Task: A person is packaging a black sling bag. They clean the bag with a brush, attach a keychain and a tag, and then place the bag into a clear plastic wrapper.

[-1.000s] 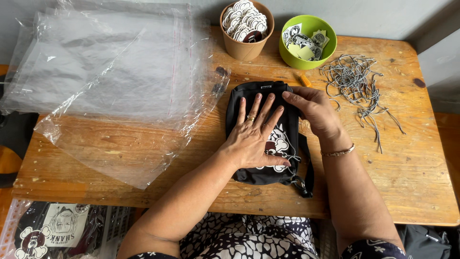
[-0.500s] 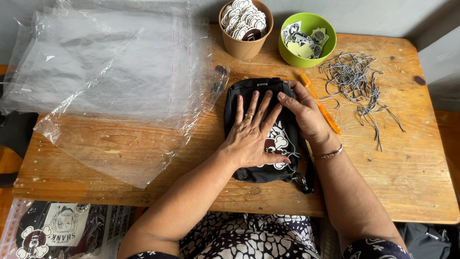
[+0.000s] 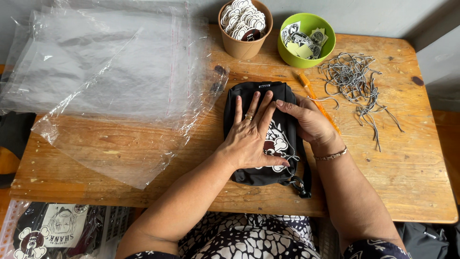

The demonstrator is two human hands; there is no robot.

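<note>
A small black pouch bag point(image 3: 249, 96) with a white printed figure lies flat in the middle of the wooden table point(image 3: 407, 172). My left hand point(image 3: 251, 136) lies palm down on top of it, fingers spread, a ring on one finger. My right hand point(image 3: 309, 122) rests on the bag's right side, its fingers reaching left and touching the left hand's fingertips; a bracelet is on that wrist. The bag's strap and metal clip point(image 3: 301, 184) trail off at its lower right corner. Neither hand grips anything.
A stack of clear plastic bags point(image 3: 105, 76) covers the table's left half. At the back stand a brown paper cup of round stickers point(image 3: 245, 26) and a green bowl of stickers point(image 3: 305, 38). An orange pen point(image 3: 316, 103) and a pile of grey cords point(image 3: 354, 79) lie at right.
My right hand has slid down the bag's right side, uncovering the orange pen. The left hand has stayed flat on the bag.
</note>
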